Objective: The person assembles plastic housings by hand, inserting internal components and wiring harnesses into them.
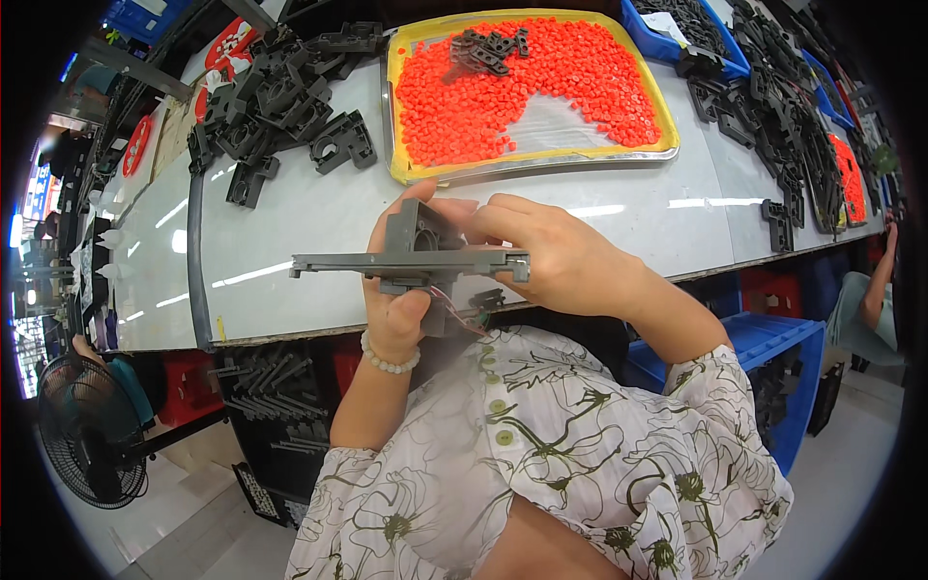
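Observation:
A dark grey plastic part (406,263), with a long flat bar and a blocky housing with a round opening, is held up in front of my chest above the table's near edge. My left hand (387,324) closes round the housing, its thumb below the bar and its fingers behind. At the bar's right end, my right hand (565,253) grips with bent fingers; its fingertips reach toward the housing and are partly hidden. Thin wires (454,314) show beneath the part, near a small dark green piece (488,300).
A metal tray with a yellow rim (662,126) holds small red-orange pieces (445,121) and several dark parts (488,53). Dark grey parts (275,106) are heaped left; more (773,126) lie right. Around me are a blue crate (802,338), a fan (92,430) and another person's arm (880,280).

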The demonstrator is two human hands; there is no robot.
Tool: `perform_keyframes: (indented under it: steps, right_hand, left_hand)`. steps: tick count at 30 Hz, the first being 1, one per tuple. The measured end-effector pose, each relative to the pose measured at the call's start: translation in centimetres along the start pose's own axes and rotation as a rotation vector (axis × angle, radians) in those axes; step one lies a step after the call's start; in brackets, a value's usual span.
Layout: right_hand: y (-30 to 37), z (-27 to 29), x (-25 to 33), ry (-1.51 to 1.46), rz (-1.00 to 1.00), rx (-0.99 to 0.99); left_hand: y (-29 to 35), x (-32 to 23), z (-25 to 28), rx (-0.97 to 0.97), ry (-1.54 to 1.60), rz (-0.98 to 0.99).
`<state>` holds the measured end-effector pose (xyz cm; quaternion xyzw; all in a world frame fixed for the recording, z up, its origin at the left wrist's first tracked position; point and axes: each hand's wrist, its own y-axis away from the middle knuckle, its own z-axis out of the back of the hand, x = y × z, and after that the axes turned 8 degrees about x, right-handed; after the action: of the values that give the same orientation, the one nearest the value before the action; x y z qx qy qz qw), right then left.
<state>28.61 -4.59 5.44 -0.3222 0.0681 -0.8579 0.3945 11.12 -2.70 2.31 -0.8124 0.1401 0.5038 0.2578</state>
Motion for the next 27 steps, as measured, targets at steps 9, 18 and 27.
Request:
perform_keyframes:
  steps: [9,18,27]
  right_hand:
    - [0.2,-2.4,-1.6,-0.068,0.095,-0.223]
    - [0.6,-3.0,-1.5,-0.152,0.033,-0.244]
    - [2.7,-4.4,-0.8,-0.680,-0.174,-0.132]
  left_hand:
    - [0.1,0.5,0.2,-0.048,0.175,-0.015]
    - [0.4,0.6,0.2,-0.048,0.372,0.025]
    - [0.5,0.3,1.3,-0.021,0.348,-0.075]
